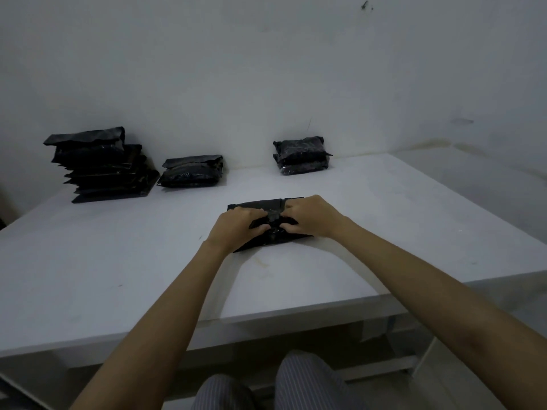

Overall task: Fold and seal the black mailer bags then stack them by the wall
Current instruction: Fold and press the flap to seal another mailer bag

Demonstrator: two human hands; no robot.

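Plain white wall [266, 69]: scuffed, dark mark near top right; backs the far edge of the table.

Large white rectangular table [118, 261]: smooth top, faint stains, fills most of the view.

Tall stack of black plastic mailer bags [100, 167]: far left, by the wall; several flat filled packs piled unevenly, edges fanned out, top one with flap sticking out to the left.

Two bare forearms: reaching in from the near edge toward table centre.

Black glossy plastic mailer bag in work [260, 207]: lying flat at table centre, well apart from the three piles; wrinkled, shiny, far edge straight, middle bunched up between the hands, near-left corner poking out under the left wrist.

Low pile of black mailer bags [192, 171]: just right of the tall stack, flap upright along the back.

Small pile of sealed black mailer bags [302, 155]: further right, close to the wall, plump and tightly wrapped.

Left hand [236, 229]: on the bag's left half, fingers curled, pinching the bunched plastic.

Right hand [313, 216]: on the right half, fingers curled, gripping the same fold.

Striped grey trousers [302, 383]: knees below the table edge.
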